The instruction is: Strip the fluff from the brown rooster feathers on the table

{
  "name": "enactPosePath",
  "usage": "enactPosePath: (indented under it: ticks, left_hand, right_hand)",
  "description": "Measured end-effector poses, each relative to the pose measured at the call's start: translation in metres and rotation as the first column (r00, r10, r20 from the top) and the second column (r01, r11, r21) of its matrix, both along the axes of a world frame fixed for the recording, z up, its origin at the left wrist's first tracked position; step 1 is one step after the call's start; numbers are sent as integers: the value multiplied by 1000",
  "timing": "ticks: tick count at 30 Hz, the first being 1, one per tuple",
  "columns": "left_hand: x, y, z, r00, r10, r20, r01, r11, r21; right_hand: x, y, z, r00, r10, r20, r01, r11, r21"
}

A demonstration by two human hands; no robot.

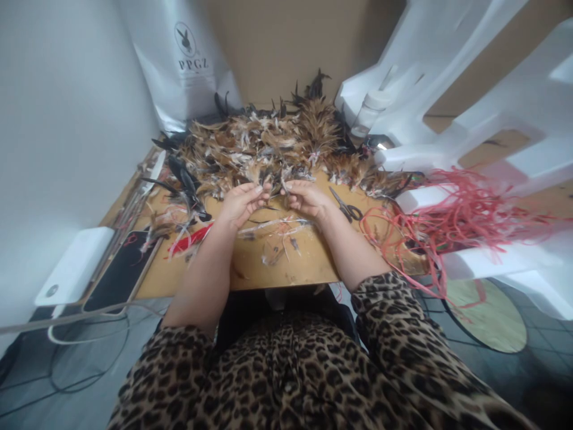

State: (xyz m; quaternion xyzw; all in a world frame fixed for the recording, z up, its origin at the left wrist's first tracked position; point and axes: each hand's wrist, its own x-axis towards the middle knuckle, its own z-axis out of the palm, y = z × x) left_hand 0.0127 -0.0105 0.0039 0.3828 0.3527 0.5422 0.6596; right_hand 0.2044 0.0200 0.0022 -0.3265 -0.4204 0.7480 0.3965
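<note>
A broad heap of brown and black feathers (pixel 250 140) covers the back of the wooden table (pixel 308 257). At the heap's front edge, my left hand (pixel 245 203) pinches a small feather between thumb and fingers. My right hand (pixel 307 198), a short gap away, is also closed in a pinch on a feather, its tip rising above the thumb. Just right of my right hand lies a pair of black-handled scissors (pixel 345 206). Loose feather scraps (pixel 282 248) and pale strands are scattered on the wood below my hands.
Red plastic strings (pixel 470 209) spill over white foam pieces (pixel 430 197) at the right. A phone (pixel 123 269) and a white power bank (pixel 76 266) with a cable sit at the left. Behind stand a silver bag (pixel 192 89) and a clear bottle (pixel 369 113).
</note>
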Motion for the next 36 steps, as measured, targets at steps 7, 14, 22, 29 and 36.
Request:
enactPosePath:
  ticks: [7, 14, 22, 29, 36]
  left_hand:
    - [7, -3, 1, 998, -47, 36, 47, 999, -13]
    - [5, 4, 2, 950, 124, 286, -69, 979, -193]
    - [8, 5, 2, 856, 171, 489, -1, 944, -329]
    - [12, 4, -4, 922, 70, 381, 34, 965, -259]
    - [8, 3, -5, 997, 82, 13, -80, 990, -115]
  right_hand:
    - [-12, -8, -4, 979, 181, 90, -182, 983, 3]
    - [-15, -5, -8, 998, 25, 56, -27, 999, 30]
    - [-34, -9, -13, 972, -224, 65, 206, 956, 208]
    - [-40, -12, -8, 940, -336, 61, 309, 912, 268]
    - [-20, -7, -4, 919, -307, 247, 208, 911, 357]
